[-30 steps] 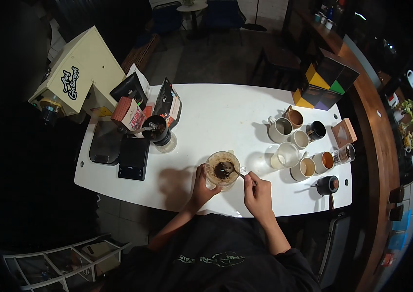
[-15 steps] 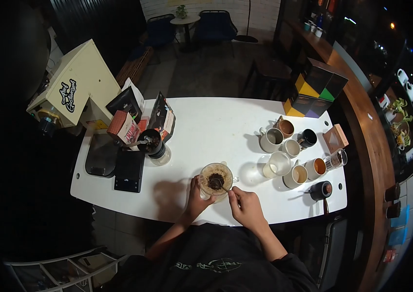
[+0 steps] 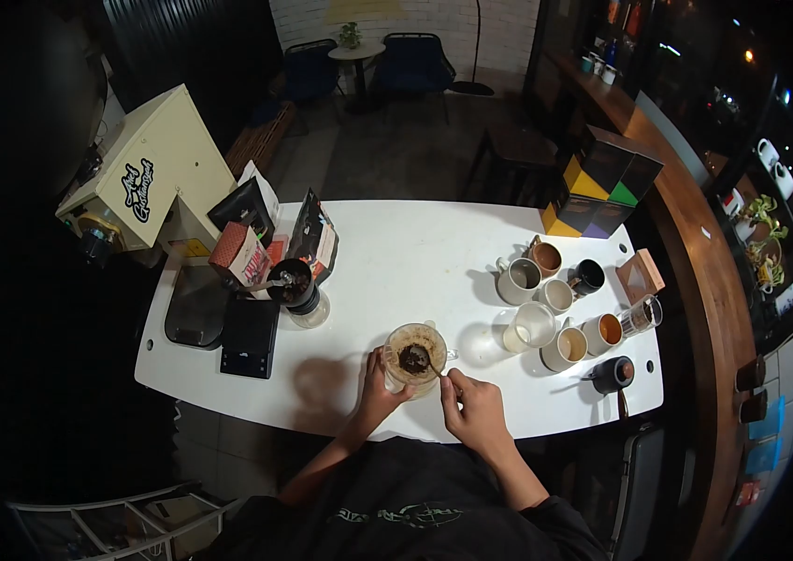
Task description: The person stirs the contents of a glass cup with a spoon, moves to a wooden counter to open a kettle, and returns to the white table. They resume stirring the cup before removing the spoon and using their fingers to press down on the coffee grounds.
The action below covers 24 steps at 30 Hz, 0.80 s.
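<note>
A clear coffee dripper (image 3: 431, 338), lined with a stained paper-like filter, is at the table's front edge. Dark wet coffee grounds (image 3: 410, 358) lie at its bottom. My left hand (image 3: 380, 397) is closed around the dripper's left side, thumb at the front. In my right hand (image 3: 477, 411), pinched between thumb and fingers, is a thin spoon (image 3: 435, 370) that slants down into the grounds; its bowl is partly hidden there. What stands beneath the dripper is mostly covered from above.
Several mugs (image 3: 565, 348) and a glass pitcher (image 3: 534, 325) are to the right, with a portafilter-like dark tool (image 3: 612, 374). On the left are a hand grinder (image 3: 294, 284), a black scale (image 3: 249, 338), coffee bags (image 3: 312, 234) and a cream machine (image 3: 158, 178). Boxes (image 3: 602, 178) stand at the back right.
The spoon has shifted slightly within the grounds as my right hand moves a little. My left hand keeps its hold on the dripper. The whole view has tilted slightly upward.
</note>
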Tool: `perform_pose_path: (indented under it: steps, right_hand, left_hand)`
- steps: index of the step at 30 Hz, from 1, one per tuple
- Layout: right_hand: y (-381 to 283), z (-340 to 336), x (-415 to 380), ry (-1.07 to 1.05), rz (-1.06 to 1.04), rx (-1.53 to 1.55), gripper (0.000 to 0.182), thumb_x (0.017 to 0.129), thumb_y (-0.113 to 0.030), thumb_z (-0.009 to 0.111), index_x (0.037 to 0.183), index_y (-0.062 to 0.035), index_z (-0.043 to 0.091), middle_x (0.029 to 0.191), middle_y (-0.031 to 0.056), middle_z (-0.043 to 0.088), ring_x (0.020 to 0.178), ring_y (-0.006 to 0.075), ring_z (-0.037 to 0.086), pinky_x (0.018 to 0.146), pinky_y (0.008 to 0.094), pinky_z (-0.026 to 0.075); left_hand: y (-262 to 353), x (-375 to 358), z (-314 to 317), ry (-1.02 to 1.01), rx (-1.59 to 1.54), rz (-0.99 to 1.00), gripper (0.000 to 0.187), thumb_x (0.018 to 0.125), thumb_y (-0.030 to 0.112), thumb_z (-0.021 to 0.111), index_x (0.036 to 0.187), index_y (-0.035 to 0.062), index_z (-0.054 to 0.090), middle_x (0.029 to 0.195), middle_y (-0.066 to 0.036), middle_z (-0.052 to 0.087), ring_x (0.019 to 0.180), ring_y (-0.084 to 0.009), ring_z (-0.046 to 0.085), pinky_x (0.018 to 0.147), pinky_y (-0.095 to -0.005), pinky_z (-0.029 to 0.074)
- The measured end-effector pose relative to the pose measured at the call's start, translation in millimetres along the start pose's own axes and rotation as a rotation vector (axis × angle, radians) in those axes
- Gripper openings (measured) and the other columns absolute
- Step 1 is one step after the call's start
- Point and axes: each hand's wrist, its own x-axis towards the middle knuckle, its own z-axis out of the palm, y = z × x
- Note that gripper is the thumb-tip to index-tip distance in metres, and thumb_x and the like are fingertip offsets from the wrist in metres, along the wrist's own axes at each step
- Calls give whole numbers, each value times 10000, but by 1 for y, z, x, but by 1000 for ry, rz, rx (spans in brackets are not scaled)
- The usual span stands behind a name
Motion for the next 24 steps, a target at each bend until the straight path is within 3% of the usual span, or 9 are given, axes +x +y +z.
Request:
perform_pose_path:
  steps: [8, 14, 17, 24]
  right_hand:
    - [4, 6, 0, -3, -62, -37, 193, 955, -138, 565, 802, -21, 584, 574, 157, 568, 485, 348, 571, 489, 432, 430]
    - [16, 11, 2, -9, 5, -19, 209, 964, -156, 563, 817, -13, 603, 551, 165, 554, 501, 349, 587, 494, 431, 433]
    - [15, 9, 3, -73, 44, -22, 228, 974, -222, 549, 845, -41, 601, 594, 155, 608, 542, 363, 617, 528, 451, 476]
    - [18, 4, 2, -29, 185, 81, 324, 989, -270, 560, 785, -19, 587, 519, 165, 523, 478, 367, 544, 492, 446, 393]
  left_hand:
    - [-7, -3, -1, -22, 10, -23, 737, 649, 161, 806, 1276, -6, 458, 1202, -202, 503, 1122, -392, 504, 958, -480, 442]
    - [-2, -2, -1, -44, 5, -83, 758, 650, 178, 811, 1291, -4, 451, 1213, -205, 503, 1135, -389, 502, 973, -476, 440]
    - [-5, -4, -2, -40, 1, -85, 770, 645, 184, 820, 1294, -3, 452, 1226, -205, 503, 1144, -386, 499, 983, -475, 435]
    - [3, -1, -4, -43, 26, -63, 795, 657, 140, 847, 1325, -5, 441, 1312, -188, 448, 1250, -361, 443, 1034, -450, 422]
